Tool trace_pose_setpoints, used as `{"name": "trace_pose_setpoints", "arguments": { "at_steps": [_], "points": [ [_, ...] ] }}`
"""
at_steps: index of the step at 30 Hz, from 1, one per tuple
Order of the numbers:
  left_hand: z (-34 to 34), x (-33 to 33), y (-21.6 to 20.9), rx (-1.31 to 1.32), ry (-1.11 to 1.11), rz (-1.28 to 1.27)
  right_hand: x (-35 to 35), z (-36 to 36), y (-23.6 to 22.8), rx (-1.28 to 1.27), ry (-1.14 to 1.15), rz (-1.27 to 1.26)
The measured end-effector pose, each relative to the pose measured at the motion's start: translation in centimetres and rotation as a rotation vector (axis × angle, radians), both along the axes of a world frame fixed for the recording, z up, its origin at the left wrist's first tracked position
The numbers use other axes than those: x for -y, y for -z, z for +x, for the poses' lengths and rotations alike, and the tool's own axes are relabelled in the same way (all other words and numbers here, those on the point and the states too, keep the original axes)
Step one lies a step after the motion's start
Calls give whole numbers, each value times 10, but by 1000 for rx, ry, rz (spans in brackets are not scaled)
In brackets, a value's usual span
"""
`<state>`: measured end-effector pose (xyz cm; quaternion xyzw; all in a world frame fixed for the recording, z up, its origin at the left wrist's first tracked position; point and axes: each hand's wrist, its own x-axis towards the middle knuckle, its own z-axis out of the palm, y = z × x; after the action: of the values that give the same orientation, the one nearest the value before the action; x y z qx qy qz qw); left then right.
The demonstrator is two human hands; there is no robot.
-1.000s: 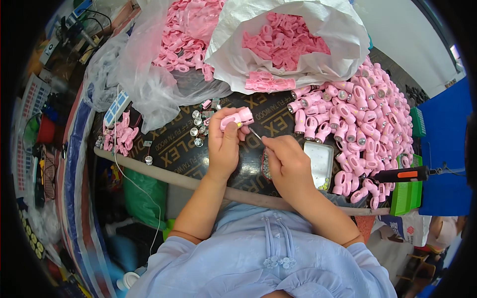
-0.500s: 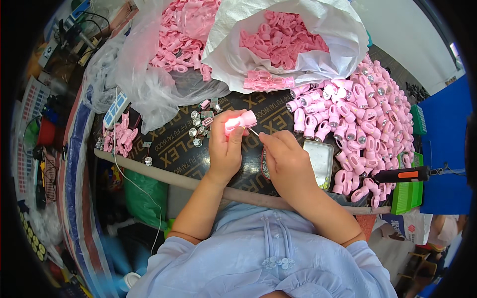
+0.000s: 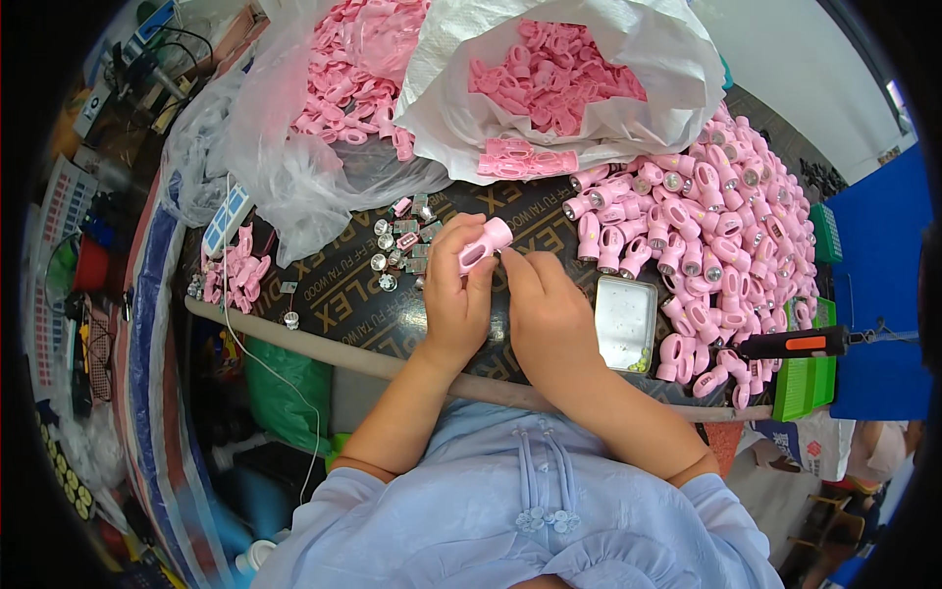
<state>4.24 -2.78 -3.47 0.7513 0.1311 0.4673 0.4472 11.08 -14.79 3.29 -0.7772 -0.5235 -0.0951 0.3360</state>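
My left hand (image 3: 457, 304) is closed round a small pink toy flashlight (image 3: 497, 234), its wide end tilted up and to the right. Close against it, my right hand (image 3: 551, 309) pinches a thin metal rod, mostly hidden by the fingers; its tip meets the flashlight's side. Left of my hands lie small reflector cups (image 3: 388, 283) and little circuit boards (image 3: 420, 251). A shallow metal tray (image 3: 625, 312) with a few yellow-green bits in one corner sits to the right of my right hand.
Many pink flashlights (image 3: 721, 231) are heaped on the right. A white sack (image 3: 442, 118) and a clear plastic bag (image 3: 285, 147) hold pink parts at the back. A black electric screwdriver (image 3: 795, 346) hangs above a green basket (image 3: 810, 378). A white cable (image 3: 260, 348) crosses the left edge.
The red-white glow in the flashlight has gone out. My right hand has moved left and closer to the flashlight, and less of the metal rod shows.
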Motion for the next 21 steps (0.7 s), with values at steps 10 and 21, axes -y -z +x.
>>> {"name": "trace_pose_setpoints", "arguments": {
  "at_steps": [10, 21],
  "points": [
    [-5, 2, -5, -41, 8, -144, -10, 7, 29, -220, -102, 327],
    [-4, -5, 7, 49, 80, -214, -15, 15, 50, -259, -232, 512]
  ]
}}
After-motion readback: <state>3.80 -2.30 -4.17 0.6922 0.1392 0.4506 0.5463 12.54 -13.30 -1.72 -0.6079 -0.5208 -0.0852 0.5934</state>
